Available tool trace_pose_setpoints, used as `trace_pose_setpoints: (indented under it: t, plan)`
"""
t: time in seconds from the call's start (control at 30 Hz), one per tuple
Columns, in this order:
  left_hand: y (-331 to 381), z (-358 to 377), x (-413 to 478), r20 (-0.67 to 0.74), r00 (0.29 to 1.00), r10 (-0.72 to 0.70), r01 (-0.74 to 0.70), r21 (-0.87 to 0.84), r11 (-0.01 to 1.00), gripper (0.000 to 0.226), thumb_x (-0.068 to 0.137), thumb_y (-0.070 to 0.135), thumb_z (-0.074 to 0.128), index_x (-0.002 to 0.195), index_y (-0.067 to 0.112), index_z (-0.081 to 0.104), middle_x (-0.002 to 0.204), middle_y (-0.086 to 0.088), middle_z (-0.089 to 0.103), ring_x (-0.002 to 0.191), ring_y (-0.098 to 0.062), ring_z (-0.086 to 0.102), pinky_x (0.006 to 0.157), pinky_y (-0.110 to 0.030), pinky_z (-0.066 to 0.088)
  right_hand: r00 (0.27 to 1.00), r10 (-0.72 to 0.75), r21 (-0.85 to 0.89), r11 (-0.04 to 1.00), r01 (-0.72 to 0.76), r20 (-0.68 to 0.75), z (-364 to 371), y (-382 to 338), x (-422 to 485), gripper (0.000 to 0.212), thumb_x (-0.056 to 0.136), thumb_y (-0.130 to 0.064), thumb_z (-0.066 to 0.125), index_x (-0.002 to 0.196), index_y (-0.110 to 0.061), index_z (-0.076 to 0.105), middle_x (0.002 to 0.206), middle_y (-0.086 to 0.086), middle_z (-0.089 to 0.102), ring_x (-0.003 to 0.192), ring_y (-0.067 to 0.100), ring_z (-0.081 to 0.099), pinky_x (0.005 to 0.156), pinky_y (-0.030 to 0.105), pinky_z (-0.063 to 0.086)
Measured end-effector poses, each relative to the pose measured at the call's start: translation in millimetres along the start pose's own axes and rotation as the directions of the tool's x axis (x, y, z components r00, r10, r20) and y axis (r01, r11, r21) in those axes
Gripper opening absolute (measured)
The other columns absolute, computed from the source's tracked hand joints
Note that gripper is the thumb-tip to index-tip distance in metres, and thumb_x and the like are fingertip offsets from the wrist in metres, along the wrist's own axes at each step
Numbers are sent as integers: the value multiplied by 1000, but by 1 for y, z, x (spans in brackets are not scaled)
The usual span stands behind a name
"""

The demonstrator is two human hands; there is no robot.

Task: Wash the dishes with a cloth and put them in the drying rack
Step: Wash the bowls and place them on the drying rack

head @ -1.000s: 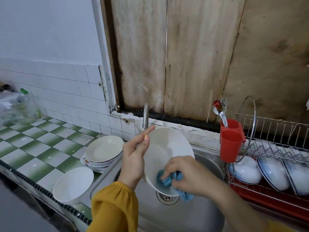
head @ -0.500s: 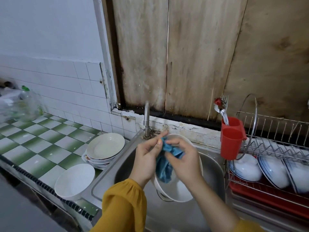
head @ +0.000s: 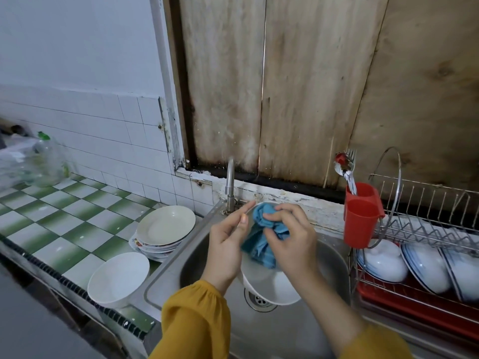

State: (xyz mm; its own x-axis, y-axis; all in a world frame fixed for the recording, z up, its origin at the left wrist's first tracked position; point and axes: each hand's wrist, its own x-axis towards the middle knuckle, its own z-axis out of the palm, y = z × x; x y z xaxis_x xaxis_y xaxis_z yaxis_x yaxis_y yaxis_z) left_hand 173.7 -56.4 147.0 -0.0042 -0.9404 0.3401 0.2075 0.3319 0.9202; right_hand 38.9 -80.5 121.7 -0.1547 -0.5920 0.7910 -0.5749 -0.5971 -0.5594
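Over the sink (head: 193,257), head view: my left grip (head: 228,244) pinches the left rim of the white bowl (head: 274,288), thumb toward me, fingers stretched upward. My right grip (head: 290,239) curls round the blue cloth (head: 259,244), knuckles up, pressing it into the tilted bowl above the drain. Right of the sink stands the drying rack (head: 425,203).

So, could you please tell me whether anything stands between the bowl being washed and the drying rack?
Yes: the red cutlery holder hangs on the drying rack's sink-side end, between it and the white bowl. The lower tier already holds bowls. The left hand holds the bowl; the right hand grips the cloth.
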Motion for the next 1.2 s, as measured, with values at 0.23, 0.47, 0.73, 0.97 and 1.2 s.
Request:
trace_pose_setpoints:
  t: [0.23, 0.47, 0.73, 0.97, 1.2]
  plan:
    - [1, 0, -6, -10, 998, -59, 57, -122, 991, 28, 100, 5, 40, 111, 7, 67, 98, -7, 76, 94, -18, 71, 76, -22, 55, 972, 214, 358, 903, -235, 99, 13, -30, -14, 28, 78, -10, 71, 94, -32, 64, 99, -5, 67, 95, 15, 66, 83, 36, 56]
    - [-1, -2, -12, -58, 995, -83, 71, -176, 982, 31, 100, 4, 41, 116, 10, 67, 105, -11, 74, 102, -26, 69, 84, -28, 57, 906, 277, 393, 831, -394, 321, 2, -48, -19, 32, 87, -6, 69, 102, -34, 67, 101, -16, 70, 96, 7, 67, 83, 29, 56]
    - [7, 4, -10, -71, 997, -23, 14, -123, 992, 31, 99, 8, 43, 121, 7, 64, 101, -4, 75, 98, -17, 70, 85, -27, 56, 864, 246, 430, 787, -442, 438, 3, -39, -19, 27, 76, -4, 65, 79, -31, 70, 96, -1, 73, 93, 20, 69, 88, 42, 56]
    - [2, 15, -16, -27, 1000, 11, -13, -97, 995, 30, 93, 19, 57, 120, 9, 66, 116, -6, 71, 113, -20, 65, 96, -30, 52, 952, 262, 360, 883, -303, 158, -6, -30, -11, 35, 80, 5, 67, 80, -30, 65, 90, -8, 71, 91, 12, 67, 82, 32, 54]
    - [8, -16, -1, -161, 987, -14, 0, -91, 996, 21, 93, 12, 57, 104, 17, 74, 99, -2, 76, 95, -20, 68, 86, -41, 51, 430, -113, 85, 993, 83, 896, -41, -15, 2, 26, 77, -2, 61, 86, -21, 77, 106, -5, 66, 103, 9, 59, 90, 34, 48]
